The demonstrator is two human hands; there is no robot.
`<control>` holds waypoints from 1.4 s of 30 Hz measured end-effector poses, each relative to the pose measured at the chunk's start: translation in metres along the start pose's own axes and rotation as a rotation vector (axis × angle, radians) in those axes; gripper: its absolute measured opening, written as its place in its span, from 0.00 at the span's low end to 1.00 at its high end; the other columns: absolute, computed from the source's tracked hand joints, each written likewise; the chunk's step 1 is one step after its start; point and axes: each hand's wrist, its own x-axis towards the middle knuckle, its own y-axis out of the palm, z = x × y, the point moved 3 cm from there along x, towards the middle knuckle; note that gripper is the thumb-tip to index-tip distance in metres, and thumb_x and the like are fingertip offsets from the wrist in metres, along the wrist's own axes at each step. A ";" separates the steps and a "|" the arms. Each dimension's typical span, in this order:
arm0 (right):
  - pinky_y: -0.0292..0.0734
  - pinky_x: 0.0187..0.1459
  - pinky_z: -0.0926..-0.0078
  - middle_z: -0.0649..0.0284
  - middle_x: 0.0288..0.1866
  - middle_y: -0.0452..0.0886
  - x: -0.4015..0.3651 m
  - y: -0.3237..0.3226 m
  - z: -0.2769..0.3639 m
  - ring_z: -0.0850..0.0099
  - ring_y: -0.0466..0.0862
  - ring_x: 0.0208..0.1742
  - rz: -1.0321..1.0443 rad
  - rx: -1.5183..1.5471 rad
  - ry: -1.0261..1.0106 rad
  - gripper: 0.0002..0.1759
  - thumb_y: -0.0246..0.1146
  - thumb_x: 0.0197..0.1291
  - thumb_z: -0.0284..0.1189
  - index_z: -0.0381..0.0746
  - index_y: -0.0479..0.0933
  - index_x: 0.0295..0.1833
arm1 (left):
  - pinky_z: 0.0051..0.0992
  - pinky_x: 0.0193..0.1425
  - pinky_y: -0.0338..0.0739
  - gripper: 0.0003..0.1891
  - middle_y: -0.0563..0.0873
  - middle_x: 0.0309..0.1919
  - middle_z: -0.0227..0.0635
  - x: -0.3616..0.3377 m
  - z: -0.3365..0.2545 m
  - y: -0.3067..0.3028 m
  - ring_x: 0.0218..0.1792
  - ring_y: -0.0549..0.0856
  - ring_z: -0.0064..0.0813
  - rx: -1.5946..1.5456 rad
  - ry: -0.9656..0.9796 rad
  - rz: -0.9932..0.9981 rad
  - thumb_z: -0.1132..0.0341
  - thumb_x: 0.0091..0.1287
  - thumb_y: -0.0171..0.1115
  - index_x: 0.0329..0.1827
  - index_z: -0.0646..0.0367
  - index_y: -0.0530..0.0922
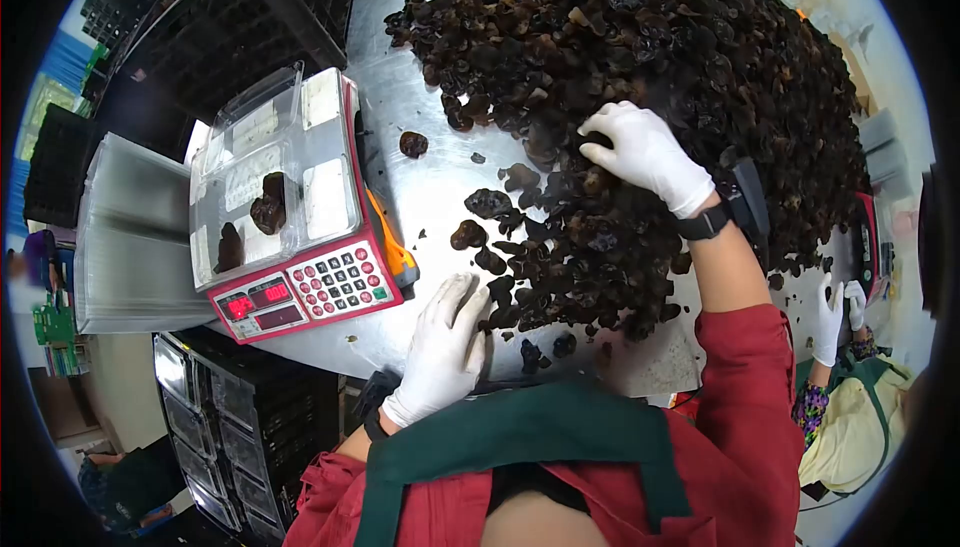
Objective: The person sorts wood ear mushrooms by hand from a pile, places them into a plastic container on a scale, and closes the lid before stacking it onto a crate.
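A large heap of dark brown, wrinkled fungus pieces [640,47] covers much of the metal table. My right hand [645,157], in a white glove, is over the heap with thumb and fingers curved apart and nothing visible between them. Near the table's front edge, my left hand [443,347], also gloved, lies with its fingers spread beside the loose pieces and holds nothing. On the left, a red and white scale [335,282] bears an open clear plastic container [240,182]. Two dark pieces [268,204] lie inside that container.
An orange tool [392,242] lies against the scale's right side. Stacked clear containers [145,237] stand left of the scale, with black crates [235,37] behind. Below are black-framed trays [215,427]. At the far right are a co-worker's gloved hands [829,322] and another red scale [868,247].
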 end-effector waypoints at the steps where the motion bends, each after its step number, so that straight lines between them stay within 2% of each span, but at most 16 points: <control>1: 0.79 0.56 0.63 0.62 0.45 0.85 -0.003 -0.005 -0.003 0.61 0.82 0.54 0.015 0.012 0.057 0.13 0.67 0.61 0.41 0.43 0.87 0.42 | 0.45 0.75 0.66 0.31 0.74 0.67 0.54 -0.002 0.002 0.002 0.72 0.71 0.53 -0.007 0.003 0.000 0.76 0.57 0.64 0.68 0.64 0.73; 6: 0.79 0.52 0.66 0.60 0.43 0.85 -0.020 -0.050 -0.006 0.60 0.84 0.49 -0.350 0.203 0.019 0.08 0.67 0.63 0.31 0.37 0.85 0.39 | 0.45 0.71 0.68 0.31 0.75 0.66 0.53 0.001 0.006 0.005 0.69 0.73 0.51 0.039 -0.013 0.044 0.74 0.57 0.64 0.67 0.63 0.73; 9: 0.81 0.48 0.68 0.59 0.40 0.85 -0.042 -0.063 0.001 0.62 0.86 0.44 -0.224 0.348 0.264 0.07 0.67 0.61 0.30 0.38 0.85 0.41 | 0.45 0.70 0.69 0.31 0.75 0.65 0.53 0.001 0.011 0.006 0.67 0.74 0.51 0.065 0.016 0.030 0.74 0.57 0.65 0.68 0.62 0.72; 13: 0.82 0.44 0.68 0.60 0.38 0.84 -0.065 -0.021 0.006 0.61 0.86 0.39 -0.218 0.126 0.030 0.09 0.70 0.57 0.29 0.40 0.84 0.44 | 0.41 0.69 0.71 0.28 0.76 0.66 0.48 0.009 0.008 0.002 0.65 0.77 0.50 0.063 -0.010 0.038 0.74 0.59 0.66 0.66 0.60 0.74; 15: 0.82 0.43 0.67 0.61 0.38 0.85 -0.071 -0.005 0.001 0.59 0.86 0.38 -0.168 0.124 0.064 0.11 0.70 0.56 0.30 0.41 0.83 0.45 | 0.39 0.66 0.73 0.26 0.79 0.63 0.47 0.021 -0.001 -0.007 0.61 0.80 0.48 0.063 -0.013 -0.001 0.73 0.61 0.66 0.65 0.60 0.75; 19: 0.77 0.38 0.76 0.62 0.36 0.86 -0.083 -0.009 -0.006 0.75 0.80 0.31 -0.293 0.495 0.410 0.09 0.67 0.62 0.26 0.39 0.82 0.48 | 0.38 0.59 0.75 0.23 0.82 0.57 0.40 0.050 -0.030 -0.034 0.57 0.82 0.43 0.122 0.106 -0.089 0.71 0.63 0.67 0.62 0.58 0.77; 23: 0.75 0.38 0.80 0.69 0.37 0.84 -0.096 -0.010 -0.010 0.83 0.77 0.34 -0.379 0.716 0.420 0.11 0.61 0.70 0.26 0.38 0.80 0.55 | 0.38 0.52 0.79 0.17 0.86 0.46 0.42 0.106 -0.049 -0.044 0.48 0.85 0.45 0.075 0.053 -0.171 0.70 0.65 0.66 0.57 0.55 0.80; 25: 0.74 0.38 0.83 0.70 0.39 0.84 -0.103 -0.018 0.002 0.83 0.77 0.35 -0.315 1.136 0.525 0.12 0.59 0.74 0.29 0.37 0.81 0.56 | 0.41 0.52 0.80 0.15 0.86 0.46 0.44 0.143 -0.035 -0.030 0.47 0.85 0.49 0.158 0.107 -0.303 0.69 0.66 0.64 0.55 0.54 0.79; 26: 0.73 0.38 0.85 0.71 0.40 0.83 -0.107 -0.013 -0.002 0.84 0.76 0.33 -0.296 1.206 0.497 0.13 0.57 0.76 0.32 0.37 0.81 0.57 | 0.43 0.53 0.80 0.15 0.85 0.47 0.44 0.167 -0.032 -0.030 0.47 0.84 0.49 0.304 -0.032 -0.172 0.69 0.66 0.62 0.56 0.55 0.79; 28: 0.73 0.37 0.84 0.69 0.41 0.85 -0.118 -0.008 -0.008 0.84 0.76 0.32 -0.273 1.330 0.496 0.14 0.56 0.76 0.32 0.37 0.80 0.59 | 0.44 0.55 0.80 0.18 0.83 0.52 0.46 0.206 0.003 -0.011 0.51 0.83 0.50 0.374 -0.050 -0.296 0.71 0.64 0.61 0.59 0.57 0.79; 29: 0.73 0.37 0.84 0.68 0.42 0.85 -0.123 -0.007 -0.008 0.83 0.76 0.32 -0.274 1.399 0.502 0.14 0.56 0.77 0.32 0.37 0.80 0.59 | 0.44 0.49 0.81 0.17 0.83 0.46 0.45 0.216 0.022 0.001 0.49 0.83 0.47 0.439 0.067 -0.464 0.70 0.64 0.59 0.56 0.60 0.80; 30: 0.74 0.37 0.85 0.68 0.44 0.86 -0.131 -0.011 -0.007 0.83 0.76 0.32 -0.273 1.419 0.518 0.14 0.57 0.76 0.32 0.37 0.81 0.58 | 0.44 0.52 0.81 0.19 0.83 0.50 0.45 0.228 0.053 0.014 0.52 0.82 0.47 0.468 -0.006 -0.396 0.70 0.63 0.60 0.59 0.58 0.79; 33: 0.74 0.38 0.86 0.68 0.45 0.85 -0.167 -0.022 -0.006 0.84 0.77 0.35 -0.337 1.283 0.628 0.14 0.57 0.75 0.31 0.37 0.82 0.58 | 0.44 0.51 0.78 0.12 0.85 0.46 0.42 0.224 0.078 0.027 0.48 0.83 0.45 0.468 -0.019 -0.341 0.68 0.63 0.62 0.48 0.56 0.84; 35: 0.75 0.49 0.82 0.69 0.49 0.85 -0.200 -0.026 -0.015 0.83 0.79 0.47 -0.327 1.097 0.584 0.13 0.60 0.70 0.25 0.36 0.82 0.57 | 0.43 0.50 0.77 0.10 0.85 0.43 0.41 0.220 0.071 0.024 0.46 0.83 0.44 0.513 0.030 -0.312 0.67 0.62 0.62 0.44 0.56 0.85; 41: 0.76 0.51 0.79 0.69 0.44 0.84 -0.320 -0.039 -0.012 0.82 0.81 0.46 -0.020 1.124 0.834 0.12 0.62 0.63 0.18 0.34 0.81 0.52 | 0.39 0.48 0.75 0.09 0.86 0.34 0.38 0.204 0.042 0.015 0.40 0.84 0.42 0.745 0.168 -0.415 0.63 0.59 0.67 0.40 0.55 0.86; 42: 0.77 0.52 0.78 0.67 0.45 0.86 -0.339 -0.042 -0.008 0.80 0.82 0.47 0.027 1.172 0.880 0.11 0.63 0.61 0.18 0.33 0.82 0.49 | 0.38 0.47 0.77 0.11 0.87 0.38 0.40 0.203 0.042 0.013 0.39 0.85 0.43 0.495 0.132 -0.462 0.64 0.60 0.66 0.43 0.56 0.86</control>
